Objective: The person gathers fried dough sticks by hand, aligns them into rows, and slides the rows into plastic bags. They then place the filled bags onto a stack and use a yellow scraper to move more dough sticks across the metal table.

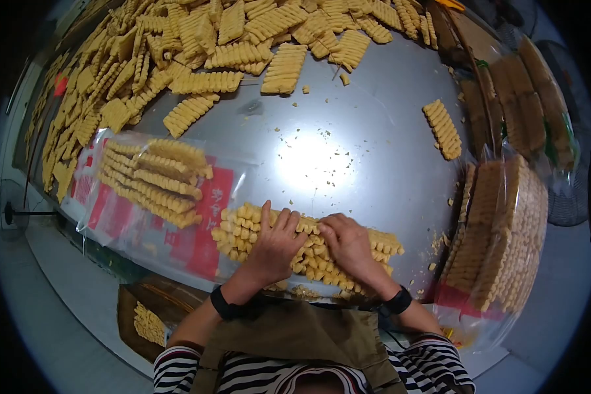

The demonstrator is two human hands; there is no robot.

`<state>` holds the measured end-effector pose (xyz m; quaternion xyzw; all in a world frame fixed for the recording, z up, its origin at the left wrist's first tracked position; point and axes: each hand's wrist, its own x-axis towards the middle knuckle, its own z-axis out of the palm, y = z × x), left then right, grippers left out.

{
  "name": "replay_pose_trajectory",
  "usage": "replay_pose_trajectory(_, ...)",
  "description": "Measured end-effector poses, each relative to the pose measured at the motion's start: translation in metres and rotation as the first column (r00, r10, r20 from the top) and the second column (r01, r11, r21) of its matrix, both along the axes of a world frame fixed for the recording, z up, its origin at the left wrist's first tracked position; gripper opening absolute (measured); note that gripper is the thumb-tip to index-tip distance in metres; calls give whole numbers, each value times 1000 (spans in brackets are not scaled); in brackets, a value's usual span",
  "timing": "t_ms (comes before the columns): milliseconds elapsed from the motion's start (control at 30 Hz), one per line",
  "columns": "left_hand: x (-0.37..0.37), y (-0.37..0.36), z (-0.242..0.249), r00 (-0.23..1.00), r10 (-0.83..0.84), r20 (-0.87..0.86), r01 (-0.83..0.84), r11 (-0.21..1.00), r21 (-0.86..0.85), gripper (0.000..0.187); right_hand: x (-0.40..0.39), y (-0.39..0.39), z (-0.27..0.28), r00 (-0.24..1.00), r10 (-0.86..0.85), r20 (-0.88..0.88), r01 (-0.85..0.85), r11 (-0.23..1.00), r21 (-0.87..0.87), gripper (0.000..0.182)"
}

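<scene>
Rows of ridged yellow snack pieces (pixel 315 261) lie together at the table's near edge. My left hand (pixel 274 244) rests on their left part, its fingers bent over the top pieces. On the right part, my right hand (pixel 349 241) has its thumb and fingertips pressed together at the upper row; what lies between them is hidden. To the left, a clear bag with red print (pixel 207 243) lies flat, with several stacked snack pieces (pixel 154 177) on or in it; which one I cannot tell.
A big heap of loose snack pieces (pixel 131 72) covers the far left of the metal table (pixel 374 98). One single piece (pixel 442 129) lies at the right. Filled clear bags (pixel 496 230) stand along the right edge. Crumbs are scattered mid-table.
</scene>
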<state>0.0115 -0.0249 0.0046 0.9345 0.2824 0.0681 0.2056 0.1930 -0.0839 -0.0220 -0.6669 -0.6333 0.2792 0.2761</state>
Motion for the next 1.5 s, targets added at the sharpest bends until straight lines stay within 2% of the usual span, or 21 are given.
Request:
replay_pose_trajectory(133, -6, -1, -2, 999, -10, -36, 11, 1000, 25, 35, -11, -5, 11, 998, 44, 44, -42, 998, -42, 41)
replay_pose_trajectory(200, -6, -3, 0, 1000, 10, 26, -9, 1000, -29, 38, -7, -10, 26, 964, 249, 94, -239, 965, -105, 81)
replay_pose_trajectory(233, -6, -4, -1, 1000, 17, 24, -16, 1000, -23, 38, -4, -14, 29, 962, 255, 93, -246, 964, -99, 81)
replay_pose_trajectory(333, -5, -8, 0, 996, -91, 10, 91, 996, -5, 43, 0, -31, 37, 850, 489, 196, -421, 854, -306, 137)
replay_pose_trajectory(467, 8, -9, -8, 993, -114, -6, 114, 992, 56, 59, -5, -36, 34, 834, 423, 355, -299, 886, -354, 126)
replay_pose_trajectory(500, 13, -5, -8, 995, -103, -12, 104, 993, 59, 59, -7, -33, 33, 863, 336, 377, -241, 930, -279, 114)
replay_pose_trajectory(567, 25, 4, -7, 987, -91, -133, 88, 996, -21, 60, 2, -22, 18, 810, 294, 507, -245, 956, -164, 109)
replay_pose_trajectory(633, 32, 8, -7, 983, -69, -168, 64, 997, -35, 62, 11, -12, 10, 811, 265, 522, -254, 963, -96, 107)
replay_pose_trajectory(700, 33, 8, -8, 993, -55, -108, 68, 990, 124, 63, 15, -8, 10, 833, 277, 479, -273, 959, -79, 108)
replay_pose_trajectory(733, 31, 5, -4, 979, -70, -190, 102, 980, 168, 65, 16, -6, 12, 831, 282, 480, -283, 956, -72, 108)
replay_pose_trajectory(867, 4, 0, 1, 999, 7, -41, -3, 996, 94, 73, 16, -7, 14, 836, 325, 441, -303, 945, -121, 100)
replay_pose_trajectory(900, 5, 0, -5, 999, 13, -49, -9, 996, 87, 73, 16, -8, 13, 822, 325, 468, -319, 943, -96, 100)
replay_pose_trajectory(1000, 10, 8, -16, 993, 21, -113, 13, 957, 288, 65, 6, -4, 20, 847, 279, 453, -283, 957, -61, 102)
replay_pose_trajectory(1167, 23, 17, -19, 984, 66, -168, -10, 950, 313, 75, 23, 4, 1, 839, 236, 490, -271, 963, 1, 103)
replay_pose_trajectory(1233, 20, 8, -7, 990, 95, -102, -76, 982, 174, 84, 34, 9, 6, 849, 315, 424, -318, 946, -66, 101)
replay_pose_trajectory(1267, 11, -3, -9, 985, 143, -98, -104, 941, 323, 90, 35, 5, 8, 863, 282, 420, -318, 948, 17, 100)
replay_pose_trajectory(1300, -4, -14, -8, 982, 162, -95, -122, 935, 333, 90, 36, 1, 11, 857, 294, 424, -336, 941, 26, 100)
replay_pose_trajectory(1367, -37, -37, -6, 847, 529, 53, -521, 805, 283, 83, 34, -8, 16, 869, 301, 393, -291, 953, -86, 100)
replay_pose_trajectory(1400, -47, -44, -5, 843, 536, 48, -526, 801, 285, 83, 30, -10, 20, 857, 311, 411, -301, 949, -90, 103)
replay_pose_trajectory(1467, -62, -55, -8, 675, 738, -14, -702, 648, 295, 68, 19, -8, 22, 843, 334, 420, -339, 938, -66, 104)
replay_pose_trajectory(1500, -68, -57, -13, 671, 741, -12, -706, 644, 296, 68, 14, -6, 24, 830, 348, 435, -371, 928, -35, 105)
